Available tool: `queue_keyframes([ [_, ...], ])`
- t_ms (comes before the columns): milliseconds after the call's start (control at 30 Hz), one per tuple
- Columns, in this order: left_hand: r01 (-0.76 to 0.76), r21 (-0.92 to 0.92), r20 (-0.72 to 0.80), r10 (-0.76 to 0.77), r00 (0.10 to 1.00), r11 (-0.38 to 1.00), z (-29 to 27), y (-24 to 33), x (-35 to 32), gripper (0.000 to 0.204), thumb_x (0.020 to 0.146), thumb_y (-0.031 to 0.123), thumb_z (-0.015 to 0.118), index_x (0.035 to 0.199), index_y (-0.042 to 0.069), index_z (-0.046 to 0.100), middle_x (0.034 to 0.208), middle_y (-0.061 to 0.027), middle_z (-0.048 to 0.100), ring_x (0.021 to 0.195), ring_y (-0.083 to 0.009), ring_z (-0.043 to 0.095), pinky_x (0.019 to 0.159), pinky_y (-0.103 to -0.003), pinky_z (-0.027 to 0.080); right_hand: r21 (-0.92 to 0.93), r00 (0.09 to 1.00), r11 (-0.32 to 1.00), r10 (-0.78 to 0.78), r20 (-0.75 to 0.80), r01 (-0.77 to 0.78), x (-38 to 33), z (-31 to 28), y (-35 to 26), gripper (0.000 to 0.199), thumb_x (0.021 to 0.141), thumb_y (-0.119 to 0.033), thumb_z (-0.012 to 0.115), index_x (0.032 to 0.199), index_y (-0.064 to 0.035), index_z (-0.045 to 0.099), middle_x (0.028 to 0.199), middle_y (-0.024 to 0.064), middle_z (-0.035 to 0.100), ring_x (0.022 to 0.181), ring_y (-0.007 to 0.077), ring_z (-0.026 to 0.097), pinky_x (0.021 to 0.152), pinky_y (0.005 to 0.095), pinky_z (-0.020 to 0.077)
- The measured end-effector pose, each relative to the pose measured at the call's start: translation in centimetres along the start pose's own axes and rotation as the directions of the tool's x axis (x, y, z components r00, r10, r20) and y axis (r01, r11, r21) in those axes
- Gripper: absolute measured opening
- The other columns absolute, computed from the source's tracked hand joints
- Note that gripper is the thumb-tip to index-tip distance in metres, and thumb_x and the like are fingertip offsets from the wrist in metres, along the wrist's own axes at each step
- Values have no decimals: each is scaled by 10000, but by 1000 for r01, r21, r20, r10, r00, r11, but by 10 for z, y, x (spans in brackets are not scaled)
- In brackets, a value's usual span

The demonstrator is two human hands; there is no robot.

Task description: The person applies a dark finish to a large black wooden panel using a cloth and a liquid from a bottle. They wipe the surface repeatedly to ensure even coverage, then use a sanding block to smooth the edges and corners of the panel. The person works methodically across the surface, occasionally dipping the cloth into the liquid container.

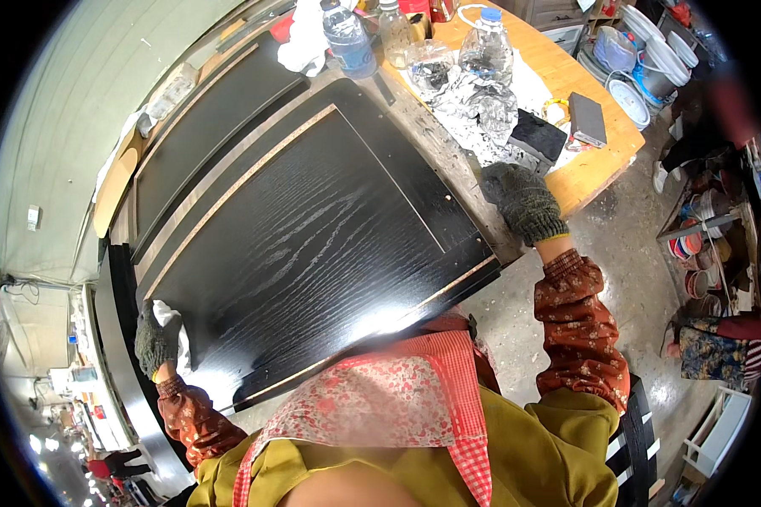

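A black wood-grained panel (262, 245), fitted with pale strips, lies flat in front of me. At its left end, my left hand (152, 342) in a dark knitted glove is closed on a white cloth (172, 334). Past the panel's right edge is my gloved right hand (522, 201), fingers reaching out beside the wooden table. It seems to hold nothing, though its fingertips are partly hard to make out. Nearest to it is a black block (538, 138) on the table. A grey block (587, 120) lies just beyond.
On the wooden table (600, 173) are a clear jug with a blue cap (487, 51) and crumpled, black-stained plastic (478, 101). A water bottle (348, 40) stands behind the panel. Another dark panel (216, 135) lies farther left. Paint buckets (630, 97) stack up at the far right.
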State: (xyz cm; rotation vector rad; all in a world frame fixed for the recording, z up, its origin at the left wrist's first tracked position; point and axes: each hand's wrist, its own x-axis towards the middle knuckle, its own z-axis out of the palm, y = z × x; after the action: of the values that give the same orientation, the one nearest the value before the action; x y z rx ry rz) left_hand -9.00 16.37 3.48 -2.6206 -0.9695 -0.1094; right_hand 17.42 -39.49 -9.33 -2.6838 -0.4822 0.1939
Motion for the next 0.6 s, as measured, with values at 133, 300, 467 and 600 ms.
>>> queue_keyframes([
  [133,-99,-46,-186,89,979,994,-21,30,-3,558,798,376,695,1260,96,557,1123,-186,659,1022,-376,626,852,-454,496,37,983,983,182,-16,-181,0,-12,-27,501,890,-438,609,1225,-66,576,1144,196,633,1106,352,581,958,439,440],
  [300,-71,-24,-73,70,995,997,-30,12,-4,446,802,374,699,1129,75,644,1072,-174,682,1011,-368,636,844,-449,499,208,974,955,225,-42,-211,10,-4,-14,389,869,-384,613,1052,-44,657,1037,206,661,1001,365,622,885,433,474],
  [467,54,-135,-310,-94,946,989,-30,-34,-6,422,833,341,699,1168,89,651,938,-192,691,844,-360,662,752,-437,515,91,988,996,22,-150,-9,5,-18,-9,297,908,-296,561,996,-28,655,999,214,649,956,378,617,825,435,481],
  [600,-113,-323,-155,66,986,940,-47,10,-13,397,851,212,691,1225,99,616,905,-159,694,784,-274,672,698,-380,524,247,951,962,-37,-307,118,-52,-53,-55,187,926,-178,589,1051,-47,635,869,158,617,767,296,601,706,375,480],
])
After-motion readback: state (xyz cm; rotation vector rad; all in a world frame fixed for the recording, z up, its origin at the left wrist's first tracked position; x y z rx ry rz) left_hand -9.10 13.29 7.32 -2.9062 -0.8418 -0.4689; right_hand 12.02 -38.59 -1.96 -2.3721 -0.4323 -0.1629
